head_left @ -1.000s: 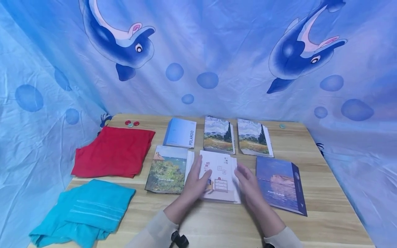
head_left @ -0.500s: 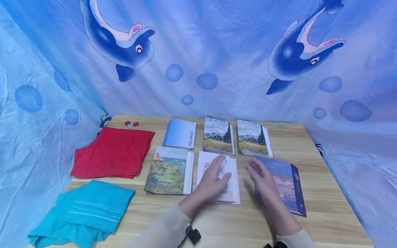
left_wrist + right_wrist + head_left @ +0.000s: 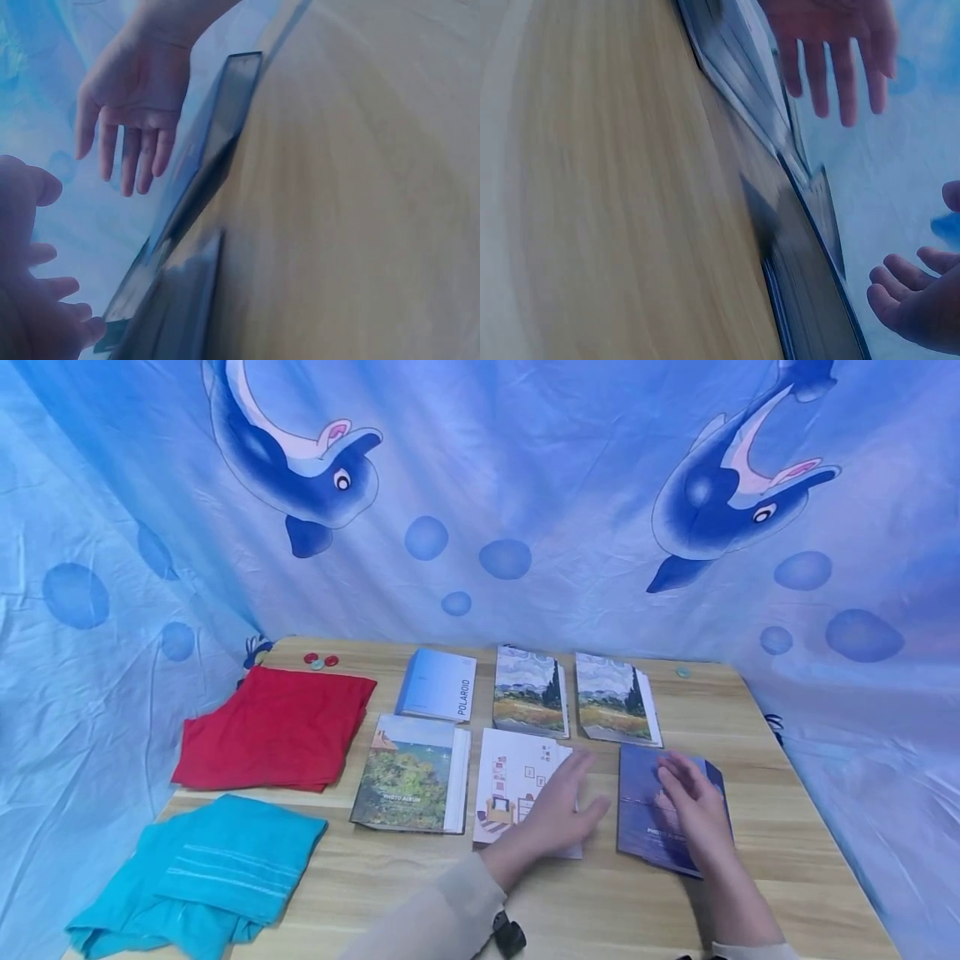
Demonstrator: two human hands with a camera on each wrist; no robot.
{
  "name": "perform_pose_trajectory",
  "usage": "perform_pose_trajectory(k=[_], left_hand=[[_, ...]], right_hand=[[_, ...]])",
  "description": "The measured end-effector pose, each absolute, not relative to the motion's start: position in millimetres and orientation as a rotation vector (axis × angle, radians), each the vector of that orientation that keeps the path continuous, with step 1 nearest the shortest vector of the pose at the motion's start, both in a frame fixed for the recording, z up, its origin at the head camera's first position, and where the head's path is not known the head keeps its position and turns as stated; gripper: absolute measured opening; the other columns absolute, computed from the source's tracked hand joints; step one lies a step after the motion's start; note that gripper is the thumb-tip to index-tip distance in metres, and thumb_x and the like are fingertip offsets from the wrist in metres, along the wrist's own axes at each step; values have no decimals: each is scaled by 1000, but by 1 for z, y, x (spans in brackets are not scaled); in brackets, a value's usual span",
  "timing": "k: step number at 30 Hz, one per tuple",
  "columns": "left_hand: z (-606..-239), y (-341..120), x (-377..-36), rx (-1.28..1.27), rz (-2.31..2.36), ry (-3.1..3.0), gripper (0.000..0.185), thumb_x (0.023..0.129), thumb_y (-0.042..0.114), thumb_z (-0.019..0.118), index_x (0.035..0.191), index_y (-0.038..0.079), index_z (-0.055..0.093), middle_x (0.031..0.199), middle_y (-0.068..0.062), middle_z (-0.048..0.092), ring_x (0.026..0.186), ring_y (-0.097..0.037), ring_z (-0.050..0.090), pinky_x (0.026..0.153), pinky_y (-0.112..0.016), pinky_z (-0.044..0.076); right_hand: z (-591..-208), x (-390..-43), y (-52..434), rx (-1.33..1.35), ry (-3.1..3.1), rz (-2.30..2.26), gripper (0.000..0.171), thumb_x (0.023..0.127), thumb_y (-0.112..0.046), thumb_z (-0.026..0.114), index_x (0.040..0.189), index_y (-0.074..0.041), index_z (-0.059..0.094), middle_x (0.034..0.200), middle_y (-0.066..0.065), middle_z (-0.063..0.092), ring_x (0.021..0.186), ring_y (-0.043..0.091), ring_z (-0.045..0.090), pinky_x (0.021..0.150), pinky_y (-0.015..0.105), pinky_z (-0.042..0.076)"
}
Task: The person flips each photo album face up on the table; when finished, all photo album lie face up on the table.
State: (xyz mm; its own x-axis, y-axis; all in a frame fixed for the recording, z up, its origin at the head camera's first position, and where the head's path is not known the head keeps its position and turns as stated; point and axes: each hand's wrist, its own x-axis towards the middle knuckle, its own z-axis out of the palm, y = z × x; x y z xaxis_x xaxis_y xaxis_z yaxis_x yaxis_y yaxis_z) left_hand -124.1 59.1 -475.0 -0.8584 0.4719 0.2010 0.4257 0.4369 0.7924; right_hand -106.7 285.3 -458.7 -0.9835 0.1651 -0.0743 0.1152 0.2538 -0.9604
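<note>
A blue dolphin-print cloth (image 3: 480, 485) is hung behind a wooden tabletop (image 3: 780, 827) in the head view. Six photo albums are laid out in two rows at the middle of the frame. In the lower row, the white album (image 3: 513, 781) at the centre is partly covered by the left hand (image 3: 558, 814), whose fingers are held straight and relaxed above its right half. Further right, the dark blue album (image 3: 645, 810) is touched by the right hand (image 3: 693, 806), laid flat on its cover with nothing gripped. A red cloth (image 3: 273, 727) and a teal cloth (image 3: 202, 877) are seen at the lower left.

In the left wrist view, the right hand (image 3: 131, 90) is shown at the upper left, fingers spread, just over the edge of the dark blue album (image 3: 232, 105); contact cannot be told there.

In the right wrist view, the left hand (image 3: 832, 37) is shown at the top, fingers straight.

By judgement, the albums appear already aligned, except the dark blue one, which is slightly askew and not yet squared.
</note>
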Motion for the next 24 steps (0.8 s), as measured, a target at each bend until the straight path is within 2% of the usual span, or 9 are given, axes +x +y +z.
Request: perform_pose_trajectory(k=[3,5,8,11,13,15,18,22,24], left_hand=[[-481,71,-121,792,1396,2608,67,101,35,56,156,2,35,163,-14,30,150,-27,29,122,-42,25],[-485,79,-119,781,1383,2597,66,101,35,56,156,5,36,164,-13,30,150,-26,28,121,-42,25],[-489,90,-116,802,1373,2574,63,102,36,55,156,8,38,163,-13,31,150,-25,29,121,-41,26],[-491,97,-113,844,1373,2548,61,103,36,54,155,8,39,161,-15,34,149,-25,32,120,-38,28],[-491,99,-111,861,1365,2536,63,103,38,52,155,7,38,161,-15,34,148,-25,32,120,-35,28],[-490,100,-109,863,1354,2521,64,104,40,51,156,6,37,161,-14,34,149,-25,32,120,-35,27],[-490,102,-107,838,1344,2503,64,104,41,50,156,7,37,162,-12,33,148,-24,32,120,-33,27],[-489,104,-106,772,1343,2477,64,103,44,50,155,9,39,162,-10,34,148,-23,33,120,-33,28],[-489,104,-106,729,1347,2462,64,103,45,50,155,10,40,163,-10,32,149,-25,31,120,-35,28]], right_hand=[[-461,-105,302,-326,-2389,1848,62,105,-30,55,153,4,34,139,6,53,113,-10,48,92,5,41],[-463,-105,313,-389,-2376,1772,61,104,-28,58,151,4,36,131,-3,55,109,-11,48,91,4,39],[-467,-104,330,-527,-2393,1624,57,103,-29,60,148,3,43,122,-9,56,104,-10,49,86,4,40],[-473,-102,341,-658,-2413,1543,53,102,-29,61,143,2,50,125,0,58,107,-2,52,85,4,42],[-477,-101,347,-718,-2456,1539,54,102,-30,60,145,2,49,136,12,57,121,13,55,99,15,46],[-480,-100,351,-755,-2500,1541,58,102,-31,60,148,1,45,148,21,49,135,28,49,110,30,43],[-482,-98,354,-743,-2583,1506,62,102,-32,60,152,0,41,154,28,40,142,42,39,114,41,39],[-485,-99,351,-606,-2622,1502,60,100,-22,65,149,4,42,150,29,44,140,42,42,103,14,42],[-486,-100,348,-541,-2624,1549,60,99,-18,67,148,6,42,148,30,45,139,42,42,97,6,41]])
